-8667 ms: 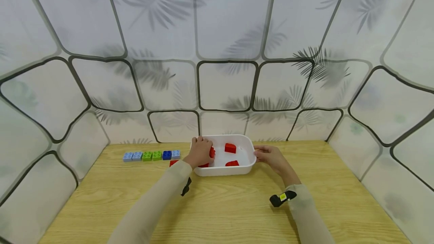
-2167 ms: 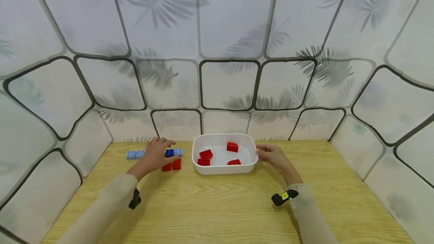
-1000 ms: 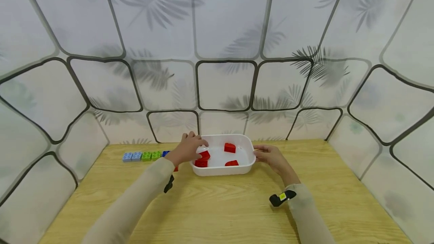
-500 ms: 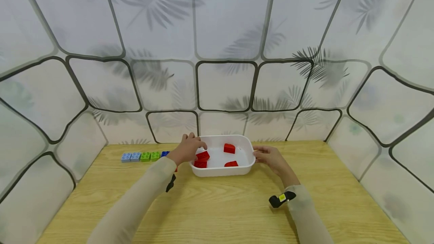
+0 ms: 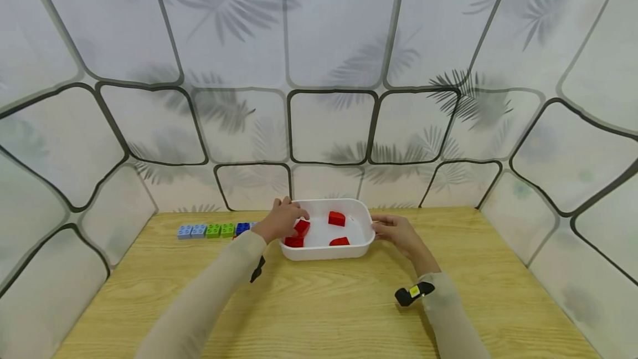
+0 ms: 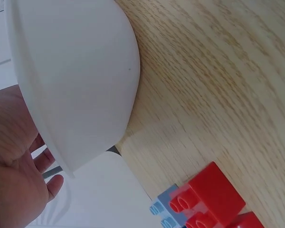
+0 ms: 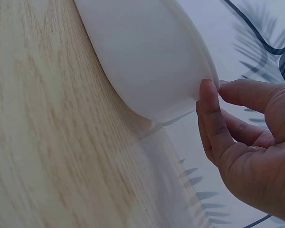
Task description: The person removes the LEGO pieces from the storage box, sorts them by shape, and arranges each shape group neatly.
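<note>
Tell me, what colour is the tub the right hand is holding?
The tub is white, inside and out; it shows best in the head view.

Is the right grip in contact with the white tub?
Touching: the right wrist view shows the right grip with fingertips meeting the white tub at its rim.
</note>
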Demonstrator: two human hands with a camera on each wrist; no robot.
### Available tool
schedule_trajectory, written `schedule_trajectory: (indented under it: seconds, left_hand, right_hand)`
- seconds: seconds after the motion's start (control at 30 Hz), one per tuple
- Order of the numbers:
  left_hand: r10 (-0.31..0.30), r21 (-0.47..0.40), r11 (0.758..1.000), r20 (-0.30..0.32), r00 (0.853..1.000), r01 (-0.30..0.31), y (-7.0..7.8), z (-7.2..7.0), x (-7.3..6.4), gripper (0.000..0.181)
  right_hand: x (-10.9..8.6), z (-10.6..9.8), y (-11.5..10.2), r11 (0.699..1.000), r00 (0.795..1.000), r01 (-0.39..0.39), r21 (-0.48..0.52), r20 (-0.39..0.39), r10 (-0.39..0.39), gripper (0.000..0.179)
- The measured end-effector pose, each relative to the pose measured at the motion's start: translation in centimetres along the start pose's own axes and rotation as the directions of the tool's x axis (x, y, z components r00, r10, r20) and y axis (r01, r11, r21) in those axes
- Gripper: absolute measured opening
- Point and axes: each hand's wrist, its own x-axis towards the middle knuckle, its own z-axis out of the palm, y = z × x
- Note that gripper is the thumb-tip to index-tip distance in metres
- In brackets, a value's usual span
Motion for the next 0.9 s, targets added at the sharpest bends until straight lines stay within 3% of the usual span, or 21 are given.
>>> schedule_trajectory:
  seconds: [0.27, 0.9]
  left_hand:
    - [-0.021, 0.041, 0.999, 0.014, 1.000, 0.020, 0.2, 0.7, 0.7, 0.042]
    - [-0.093, 0.028, 0.995, 0.024, 0.995, 0.092, 1.0, 0.6, 1.4, 0.048]
  right_hand:
    - [-0.1, 0.1, 0.0, 1.000, 1.000, -0.010, -0.005, 0.000, 0.010, 0.047]
    - [0.0, -0.2, 0.1, 1.000, 1.000, -0.005, -0.010, 0.002, 0.005, 0.046]
